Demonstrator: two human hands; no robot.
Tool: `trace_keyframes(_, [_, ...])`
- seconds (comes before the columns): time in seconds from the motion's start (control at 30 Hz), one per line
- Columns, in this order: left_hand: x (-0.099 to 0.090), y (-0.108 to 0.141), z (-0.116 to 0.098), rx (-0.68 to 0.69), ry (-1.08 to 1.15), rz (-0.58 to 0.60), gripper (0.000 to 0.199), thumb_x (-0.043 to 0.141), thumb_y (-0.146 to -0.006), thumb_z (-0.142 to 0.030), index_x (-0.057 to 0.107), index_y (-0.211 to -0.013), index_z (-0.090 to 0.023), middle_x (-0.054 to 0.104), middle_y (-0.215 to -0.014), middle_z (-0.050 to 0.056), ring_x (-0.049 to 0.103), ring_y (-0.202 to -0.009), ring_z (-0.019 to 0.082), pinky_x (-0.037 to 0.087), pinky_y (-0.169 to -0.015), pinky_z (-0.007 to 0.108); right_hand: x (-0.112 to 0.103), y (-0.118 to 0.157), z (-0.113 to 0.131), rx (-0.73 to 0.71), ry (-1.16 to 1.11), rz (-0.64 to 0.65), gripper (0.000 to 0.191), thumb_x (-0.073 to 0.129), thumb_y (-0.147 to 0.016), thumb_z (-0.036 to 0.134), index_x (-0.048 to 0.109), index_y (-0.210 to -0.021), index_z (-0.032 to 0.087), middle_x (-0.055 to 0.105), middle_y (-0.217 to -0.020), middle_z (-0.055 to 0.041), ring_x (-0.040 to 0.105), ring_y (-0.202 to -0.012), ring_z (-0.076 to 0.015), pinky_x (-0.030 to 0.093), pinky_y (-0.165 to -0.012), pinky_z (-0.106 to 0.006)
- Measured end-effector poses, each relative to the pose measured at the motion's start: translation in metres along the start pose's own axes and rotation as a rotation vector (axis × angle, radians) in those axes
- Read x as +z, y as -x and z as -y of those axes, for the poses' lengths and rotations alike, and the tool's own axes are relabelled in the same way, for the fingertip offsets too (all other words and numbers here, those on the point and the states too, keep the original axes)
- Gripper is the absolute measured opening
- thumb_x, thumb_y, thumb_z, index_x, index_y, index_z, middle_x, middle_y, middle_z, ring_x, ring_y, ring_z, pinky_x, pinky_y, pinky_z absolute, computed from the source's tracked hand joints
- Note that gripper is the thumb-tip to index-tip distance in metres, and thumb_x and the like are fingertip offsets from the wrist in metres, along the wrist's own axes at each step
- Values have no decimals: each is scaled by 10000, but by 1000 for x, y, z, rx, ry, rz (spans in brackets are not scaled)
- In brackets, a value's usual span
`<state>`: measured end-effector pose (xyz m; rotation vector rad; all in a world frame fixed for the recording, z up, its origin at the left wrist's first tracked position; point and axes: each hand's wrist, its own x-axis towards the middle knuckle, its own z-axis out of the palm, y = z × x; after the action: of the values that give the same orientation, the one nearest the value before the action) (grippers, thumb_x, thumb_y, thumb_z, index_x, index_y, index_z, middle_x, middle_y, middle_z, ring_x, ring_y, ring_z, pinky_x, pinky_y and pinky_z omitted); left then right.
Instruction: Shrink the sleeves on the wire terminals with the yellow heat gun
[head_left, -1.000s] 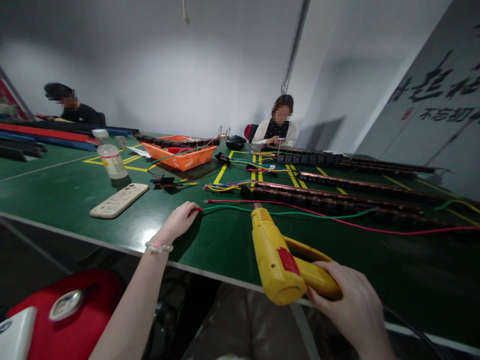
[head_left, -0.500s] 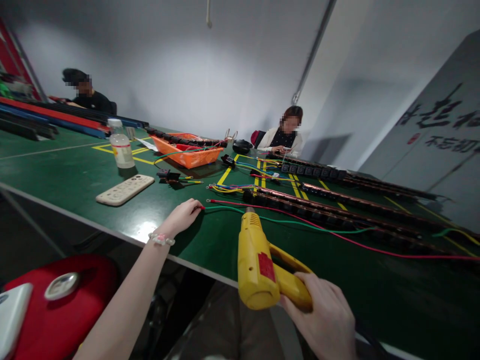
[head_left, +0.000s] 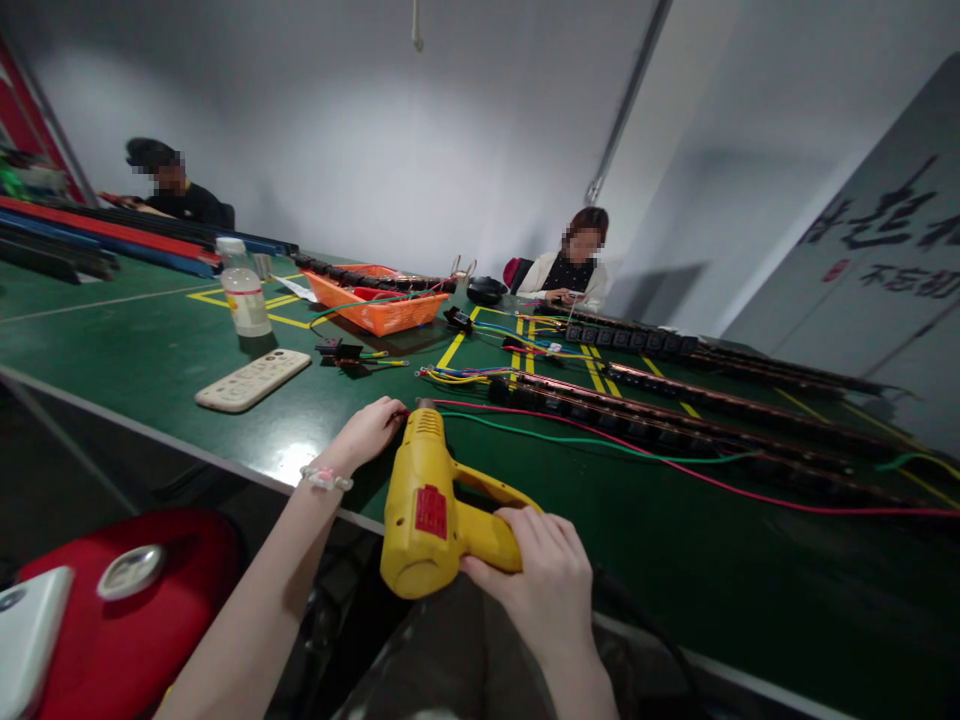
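My right hand (head_left: 544, 570) is wrapped round the handle of a yellow heat gun (head_left: 424, 500) with a red label. Its metal nozzle points away from me, close beside the fingertips of my left hand (head_left: 371, 430). Those fingers are pinched on the end of a green wire (head_left: 555, 437), low over the table; a bit of red shows at the fingertips. The wire runs off to the right behind the nozzle. Near it lies a red wire (head_left: 675, 462), whose left end is partly hidden by the heat gun.
On the green table (head_left: 300, 430) stand a bottle (head_left: 246, 295) and an orange basket (head_left: 390, 314). A beige remote control (head_left: 253, 381) lies nearer me. Long black strips (head_left: 645, 415) with wires stretch rightward. Two people sit across the table. A red stool (head_left: 180, 570) is at lower left.
My right hand has carried the heat gun leftward, bringing its nozzle from over the green wire to beside my left fingertips. My left hand has stayed nearly in place.
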<state>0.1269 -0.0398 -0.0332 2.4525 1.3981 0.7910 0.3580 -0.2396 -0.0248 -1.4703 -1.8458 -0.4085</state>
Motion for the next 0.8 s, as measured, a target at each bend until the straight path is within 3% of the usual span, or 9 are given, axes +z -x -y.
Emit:
trace_keyframes(0.33, [-2,1,-4,-11,65,-20,273,377,-862,-261,633,-918,-185,613,-915,69,581,-858,191,454,-785,305,-1,2,-8,46,-62,-15,508,525,-743,692,609,-838,199,638,-765,-20,572,-767,-174,365,-785,-319])
trace_keyframes(0.47, [-3,2,-5,-25,71,-28,271,377,-861,-277,627,-910,-186,607,-902,59,580,-864,189,455,-794,308,-15,7,-25,78,-32,7,461,611,-695,657,608,-847,221,653,-791,-9,570,-785,-184,369,-780,-315])
trace_keyframes(0.6, [-5,3,-7,-25,67,-4,272,400,-835,-264,649,-910,-184,589,-888,54,579,-841,184,455,-796,307,-32,19,-49,110,84,0,462,576,-714,666,605,-854,227,656,-804,-15,567,-782,-197,377,-752,-326])
trace_keyframes(0.8, [-8,5,-10,48,99,69,394,371,-833,-217,669,-1092,-220,561,-919,52,563,-858,163,443,-820,281,-46,36,-69,56,258,-120,505,504,-780,657,611,-883,175,667,-809,-57,580,-779,-207,402,-749,-331])
